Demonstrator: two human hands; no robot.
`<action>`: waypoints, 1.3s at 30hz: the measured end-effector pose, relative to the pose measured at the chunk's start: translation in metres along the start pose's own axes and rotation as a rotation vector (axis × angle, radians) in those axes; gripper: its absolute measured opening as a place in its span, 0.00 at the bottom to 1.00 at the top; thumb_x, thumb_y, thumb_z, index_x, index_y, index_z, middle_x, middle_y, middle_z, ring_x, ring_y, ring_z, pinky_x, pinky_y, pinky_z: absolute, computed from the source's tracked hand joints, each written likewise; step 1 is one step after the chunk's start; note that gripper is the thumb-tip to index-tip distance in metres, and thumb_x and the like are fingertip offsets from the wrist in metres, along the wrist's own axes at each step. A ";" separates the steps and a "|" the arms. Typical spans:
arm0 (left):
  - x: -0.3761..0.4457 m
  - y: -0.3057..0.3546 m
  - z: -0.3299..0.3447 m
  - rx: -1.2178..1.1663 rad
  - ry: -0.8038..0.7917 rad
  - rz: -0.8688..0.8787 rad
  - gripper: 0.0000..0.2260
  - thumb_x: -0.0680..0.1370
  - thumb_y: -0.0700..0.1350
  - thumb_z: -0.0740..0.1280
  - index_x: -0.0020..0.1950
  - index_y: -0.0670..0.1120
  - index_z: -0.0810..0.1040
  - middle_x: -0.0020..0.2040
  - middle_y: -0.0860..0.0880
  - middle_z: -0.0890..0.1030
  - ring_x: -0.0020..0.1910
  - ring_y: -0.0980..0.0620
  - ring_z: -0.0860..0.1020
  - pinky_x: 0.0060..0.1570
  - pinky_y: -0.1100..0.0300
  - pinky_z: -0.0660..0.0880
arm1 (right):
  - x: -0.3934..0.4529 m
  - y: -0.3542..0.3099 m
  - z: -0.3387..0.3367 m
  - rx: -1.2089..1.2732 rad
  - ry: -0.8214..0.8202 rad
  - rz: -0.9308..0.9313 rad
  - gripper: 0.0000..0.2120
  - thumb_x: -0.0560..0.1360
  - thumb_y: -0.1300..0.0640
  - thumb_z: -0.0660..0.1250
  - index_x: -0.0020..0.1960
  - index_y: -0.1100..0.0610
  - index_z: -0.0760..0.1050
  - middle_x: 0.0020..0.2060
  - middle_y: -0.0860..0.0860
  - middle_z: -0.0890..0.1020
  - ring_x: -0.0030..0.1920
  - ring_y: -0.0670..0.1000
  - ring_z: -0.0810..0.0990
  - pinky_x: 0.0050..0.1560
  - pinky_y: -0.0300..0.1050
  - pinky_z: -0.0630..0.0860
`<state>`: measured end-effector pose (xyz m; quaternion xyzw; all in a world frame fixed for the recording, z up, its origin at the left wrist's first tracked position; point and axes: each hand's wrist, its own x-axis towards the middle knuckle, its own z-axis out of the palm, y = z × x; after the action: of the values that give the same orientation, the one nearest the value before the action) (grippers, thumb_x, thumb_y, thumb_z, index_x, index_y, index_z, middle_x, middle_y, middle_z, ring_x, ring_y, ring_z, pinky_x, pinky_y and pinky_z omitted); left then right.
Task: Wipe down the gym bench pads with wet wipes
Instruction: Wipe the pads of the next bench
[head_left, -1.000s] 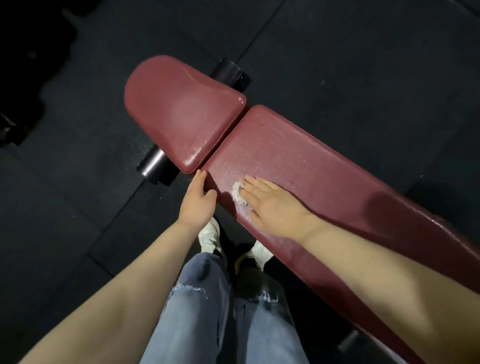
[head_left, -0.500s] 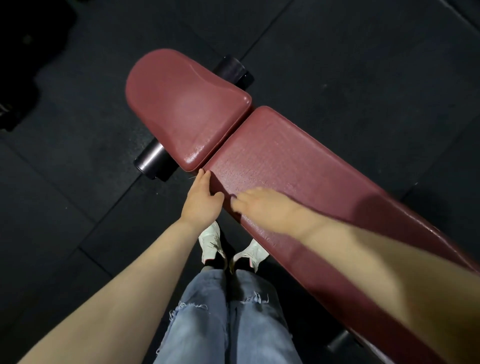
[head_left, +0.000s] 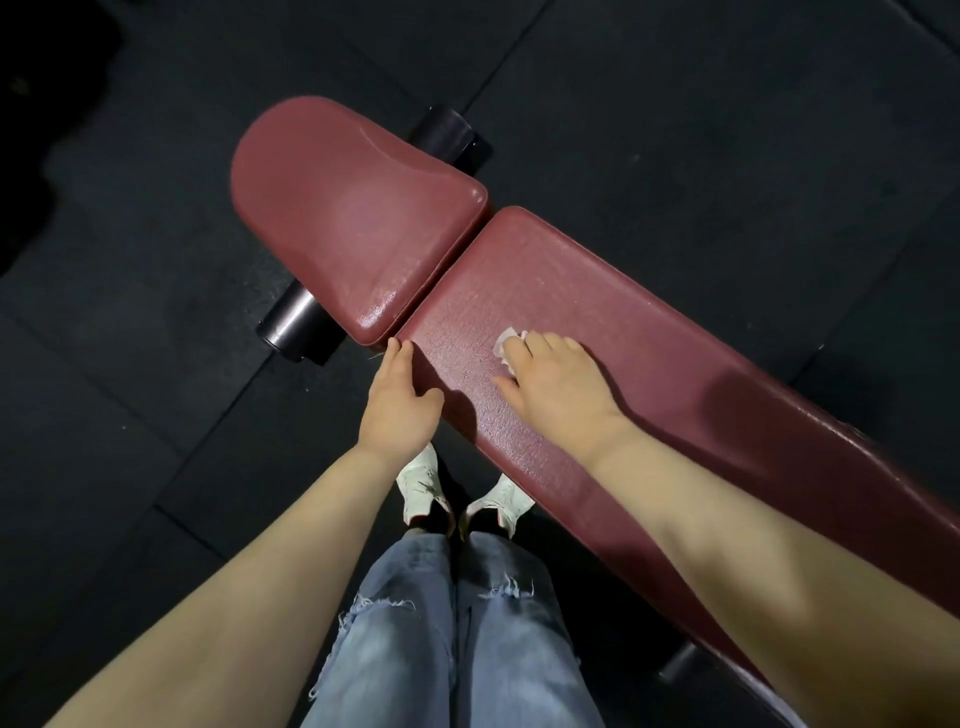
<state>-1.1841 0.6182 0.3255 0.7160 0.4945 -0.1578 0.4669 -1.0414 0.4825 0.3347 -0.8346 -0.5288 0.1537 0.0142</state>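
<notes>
Right hand (head_left: 558, 387): fingers lying flat and spread, pressing a crumpled white wet wipe (head_left: 508, 347) onto the long pad (head_left: 649, 338), near its end by the gap. Only a corner of the wipe is showing past the fingertips. Half a second ago the hand was blurring at the pad's near edge; now it is sitting further in, toward the middle of the pad's width.

Left hand (head_left: 397, 400): fingers straight, thumb out, resting against the long pad's near corner, fingertips touching the gap beside the seat pad (head_left: 343, 218). It is staying where it was.

No readable writing anywhere.

Outward: both pads are dark red, cracked and glossy. Torn jeans (head_left: 457, 623) and white shoes (head_left: 421, 486) are standing on the black floor (head_left: 156, 364) beside the bench.
</notes>
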 end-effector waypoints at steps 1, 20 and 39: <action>0.000 0.000 -0.001 0.005 -0.005 0.001 0.32 0.78 0.40 0.62 0.81 0.47 0.53 0.81 0.52 0.48 0.79 0.54 0.49 0.68 0.64 0.50 | 0.001 -0.001 0.001 -0.007 -0.035 0.034 0.15 0.78 0.55 0.64 0.62 0.59 0.73 0.47 0.55 0.81 0.47 0.57 0.80 0.49 0.50 0.74; -0.016 -0.007 0.010 0.285 -0.086 0.358 0.33 0.75 0.36 0.61 0.80 0.47 0.58 0.80 0.52 0.55 0.79 0.52 0.53 0.77 0.48 0.56 | -0.035 -0.008 -0.016 0.052 -0.386 -0.231 0.16 0.72 0.69 0.59 0.58 0.58 0.70 0.45 0.53 0.81 0.46 0.57 0.82 0.41 0.49 0.77; -0.028 0.019 0.029 0.374 -0.182 0.508 0.33 0.75 0.34 0.60 0.80 0.48 0.58 0.80 0.52 0.54 0.80 0.51 0.50 0.78 0.50 0.49 | -0.058 0.027 -0.033 0.331 -0.552 -0.242 0.10 0.69 0.50 0.67 0.49 0.47 0.82 0.43 0.43 0.84 0.44 0.46 0.83 0.52 0.44 0.79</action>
<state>-1.1742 0.5771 0.3397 0.8728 0.2188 -0.1875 0.3939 -1.0321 0.4236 0.3750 -0.6791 -0.5759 0.4546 0.0237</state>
